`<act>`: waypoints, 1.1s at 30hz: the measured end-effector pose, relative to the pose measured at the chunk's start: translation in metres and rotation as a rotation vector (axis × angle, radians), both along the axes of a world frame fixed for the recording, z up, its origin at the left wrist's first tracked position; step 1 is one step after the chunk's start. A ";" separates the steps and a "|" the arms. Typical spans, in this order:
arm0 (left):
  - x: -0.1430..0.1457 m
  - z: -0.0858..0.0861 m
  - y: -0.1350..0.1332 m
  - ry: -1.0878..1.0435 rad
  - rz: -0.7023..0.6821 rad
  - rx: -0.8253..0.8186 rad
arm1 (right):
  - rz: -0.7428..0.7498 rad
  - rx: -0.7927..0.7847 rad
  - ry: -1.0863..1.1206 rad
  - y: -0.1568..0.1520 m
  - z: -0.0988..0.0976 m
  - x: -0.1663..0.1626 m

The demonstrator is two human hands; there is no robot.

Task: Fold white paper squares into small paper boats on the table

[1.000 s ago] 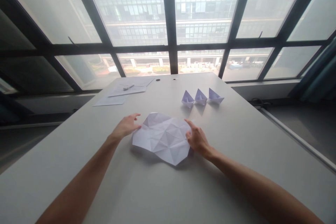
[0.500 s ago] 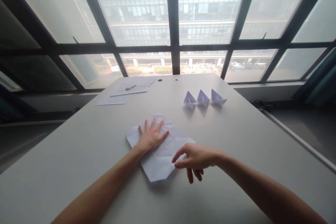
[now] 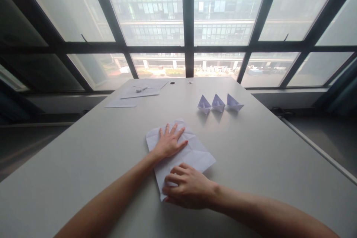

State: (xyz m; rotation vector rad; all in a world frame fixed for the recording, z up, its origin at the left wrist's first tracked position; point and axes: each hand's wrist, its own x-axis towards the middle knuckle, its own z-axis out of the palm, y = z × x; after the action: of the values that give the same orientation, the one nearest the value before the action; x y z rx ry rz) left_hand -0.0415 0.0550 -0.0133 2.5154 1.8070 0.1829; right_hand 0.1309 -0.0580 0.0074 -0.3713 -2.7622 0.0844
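A creased white sheet of paper (image 3: 199,156) lies on the table in front of me, some of its corners folded in. My left hand (image 3: 169,143) rests flat across its upper left part, fingers spread, pressing it down. At the near corner, the curled fingers of my right hand (image 3: 189,187) grip the paper's edge from above. The right hand hides part of that corner. Beyond the sheet, to the right, three folded paper boats stand side by side: a left one (image 3: 204,107), a middle one (image 3: 218,105) and a right one (image 3: 234,105).
Flat sheets of paper (image 3: 122,102) lie at the table's far left, with a small whitish object (image 3: 141,89) on top. A round cable hole (image 3: 172,83) is near the far edge of the white table (image 3: 251,148). Large framed windows rise behind it.
My right hand has moved left and closed its fingers on the sheet's near corner. The sheet appears slightly shifted and turned, with my left hand still flat on it. The view has shifted slightly.
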 end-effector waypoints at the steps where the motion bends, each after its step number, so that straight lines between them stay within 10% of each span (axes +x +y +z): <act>1: 0.000 0.000 0.000 0.004 -0.008 -0.006 | -0.021 -0.003 -0.001 -0.004 -0.001 -0.002; 6: -0.006 0.005 0.001 0.031 -0.091 -0.052 | 0.072 -0.131 0.094 -0.008 0.000 -0.003; 12: -0.022 0.021 0.004 -0.032 -0.332 -0.126 | -0.327 -0.269 0.075 0.007 0.011 0.011; 20: -0.034 0.012 0.022 -0.088 0.112 0.005 | -0.307 -0.292 0.031 -0.002 0.006 0.013; 28: -0.037 0.045 0.014 -0.029 -0.010 -0.196 | -0.179 -0.278 0.054 -0.009 0.005 0.001; 33: -0.002 0.025 -0.008 -0.081 0.132 -0.168 | -0.227 -0.364 0.342 0.002 0.009 0.005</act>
State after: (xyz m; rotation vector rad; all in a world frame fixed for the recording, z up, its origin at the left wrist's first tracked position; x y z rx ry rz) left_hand -0.0437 0.0467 0.0118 2.2465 1.8725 0.1282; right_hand 0.1359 -0.0563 0.0160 -0.6904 -2.3438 0.5447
